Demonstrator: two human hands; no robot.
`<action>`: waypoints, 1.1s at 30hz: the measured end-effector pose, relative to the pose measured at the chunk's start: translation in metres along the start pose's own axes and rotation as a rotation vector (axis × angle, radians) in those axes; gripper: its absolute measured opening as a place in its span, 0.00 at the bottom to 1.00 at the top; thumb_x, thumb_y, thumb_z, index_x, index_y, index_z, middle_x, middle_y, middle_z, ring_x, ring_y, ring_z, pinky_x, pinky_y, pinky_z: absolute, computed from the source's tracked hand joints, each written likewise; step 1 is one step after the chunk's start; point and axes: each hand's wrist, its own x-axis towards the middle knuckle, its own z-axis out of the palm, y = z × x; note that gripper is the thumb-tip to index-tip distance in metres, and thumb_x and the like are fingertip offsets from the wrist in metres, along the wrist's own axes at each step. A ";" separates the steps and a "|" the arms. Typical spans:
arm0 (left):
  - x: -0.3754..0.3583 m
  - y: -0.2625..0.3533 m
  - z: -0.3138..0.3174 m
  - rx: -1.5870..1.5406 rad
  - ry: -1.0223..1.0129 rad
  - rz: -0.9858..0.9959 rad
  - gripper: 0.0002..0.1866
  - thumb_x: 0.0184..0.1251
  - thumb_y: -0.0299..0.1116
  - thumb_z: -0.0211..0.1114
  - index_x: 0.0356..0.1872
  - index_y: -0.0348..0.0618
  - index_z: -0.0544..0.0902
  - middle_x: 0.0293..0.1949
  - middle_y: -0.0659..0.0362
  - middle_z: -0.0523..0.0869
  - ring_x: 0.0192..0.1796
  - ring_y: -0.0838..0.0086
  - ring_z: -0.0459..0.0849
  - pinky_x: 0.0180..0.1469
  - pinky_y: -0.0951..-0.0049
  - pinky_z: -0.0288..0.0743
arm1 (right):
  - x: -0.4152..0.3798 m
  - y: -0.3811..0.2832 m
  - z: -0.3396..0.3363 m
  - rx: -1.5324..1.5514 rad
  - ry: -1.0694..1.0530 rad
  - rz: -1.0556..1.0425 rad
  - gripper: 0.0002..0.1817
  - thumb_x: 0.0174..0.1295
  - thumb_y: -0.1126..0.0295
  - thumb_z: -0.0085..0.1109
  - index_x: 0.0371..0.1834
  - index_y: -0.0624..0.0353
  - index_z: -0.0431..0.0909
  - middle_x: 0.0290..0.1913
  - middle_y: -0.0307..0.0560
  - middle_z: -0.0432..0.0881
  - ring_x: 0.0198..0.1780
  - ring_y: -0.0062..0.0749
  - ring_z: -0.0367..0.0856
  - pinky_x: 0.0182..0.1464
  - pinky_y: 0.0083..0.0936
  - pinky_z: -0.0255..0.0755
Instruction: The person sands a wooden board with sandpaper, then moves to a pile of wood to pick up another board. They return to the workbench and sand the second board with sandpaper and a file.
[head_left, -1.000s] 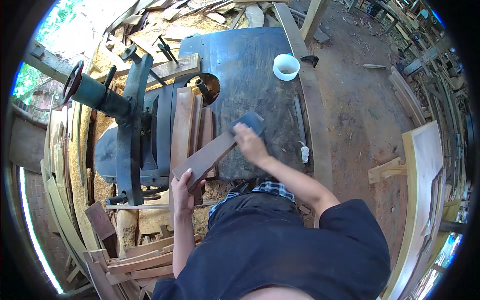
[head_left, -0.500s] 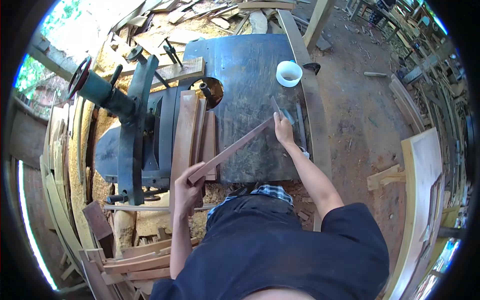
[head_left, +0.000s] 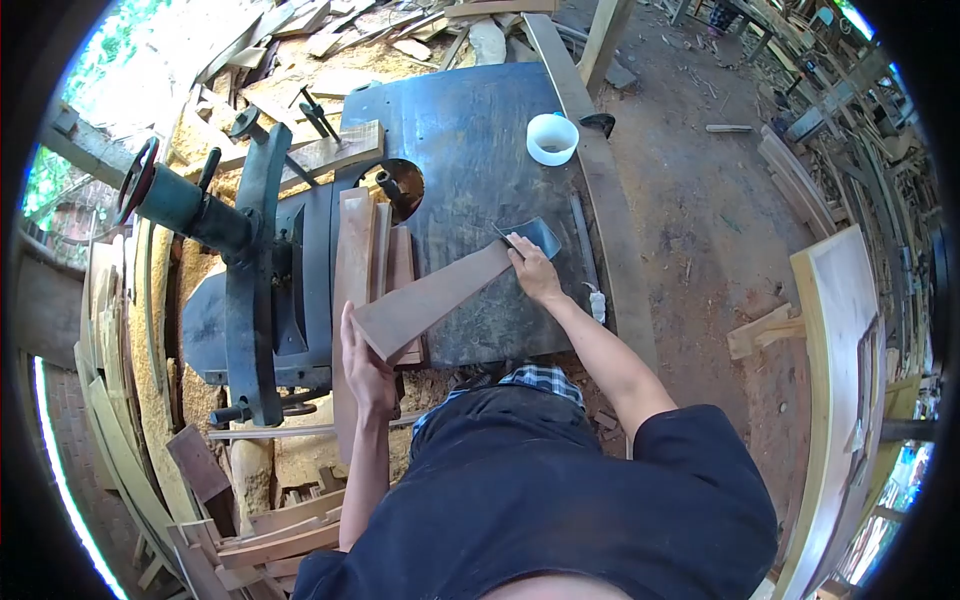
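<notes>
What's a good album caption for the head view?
Left hand and right hand hold a brown board over a dark worktable.

The board (head_left: 432, 298) partly hides the left hand (head_left: 368, 378) and the stacked planks (head_left: 352, 250) beneath.

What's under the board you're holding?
Below the board, the dark tabletop and some wooden strips peek out around its edges. The parts it covers can't be seen.
</notes>
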 end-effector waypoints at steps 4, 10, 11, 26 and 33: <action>0.001 -0.008 -0.009 -0.348 0.006 -0.219 0.31 0.77 0.55 0.36 0.71 0.46 0.60 0.62 0.48 0.73 0.63 0.58 0.74 0.59 0.51 0.76 | -0.011 -0.043 0.026 -0.099 0.167 -0.190 0.18 0.68 0.64 0.42 0.55 0.61 0.74 0.55 0.59 0.77 0.57 0.53 0.74 0.62 0.40 0.64; 0.009 -0.033 -0.030 -0.471 0.053 -0.339 0.23 0.77 0.48 0.44 0.63 0.46 0.71 0.57 0.55 0.78 0.60 0.64 0.76 0.63 0.53 0.71 | -0.088 -0.174 0.004 0.272 -0.250 -0.719 0.25 0.61 0.74 0.56 0.64 0.59 0.69 0.64 0.53 0.72 0.67 0.44 0.69 0.69 0.39 0.62; 0.005 -0.034 -0.032 -0.507 0.032 -0.337 0.22 0.77 0.47 0.44 0.62 0.47 0.72 0.57 0.54 0.78 0.61 0.62 0.76 0.61 0.50 0.72 | -0.077 -0.161 0.002 0.231 -0.270 -0.714 0.24 0.62 0.73 0.56 0.63 0.59 0.69 0.64 0.53 0.72 0.68 0.44 0.68 0.69 0.39 0.61; 0.007 -0.055 -0.046 -0.209 0.118 -0.204 0.18 0.69 0.29 0.55 0.56 0.28 0.71 0.51 0.46 0.79 0.52 0.57 0.82 0.51 0.53 0.81 | -0.073 -0.117 0.008 0.124 -0.265 -0.652 0.30 0.59 0.76 0.55 0.67 0.60 0.65 0.67 0.57 0.69 0.69 0.51 0.65 0.71 0.42 0.57; -0.006 -0.043 -0.035 -0.237 0.244 -0.300 0.19 0.67 0.28 0.59 0.58 0.36 0.73 0.51 0.53 0.80 0.51 0.66 0.81 0.54 0.63 0.78 | -0.025 -0.017 0.020 -0.036 0.036 -0.131 0.21 0.68 0.66 0.47 0.61 0.63 0.70 0.64 0.61 0.70 0.68 0.52 0.65 0.68 0.41 0.59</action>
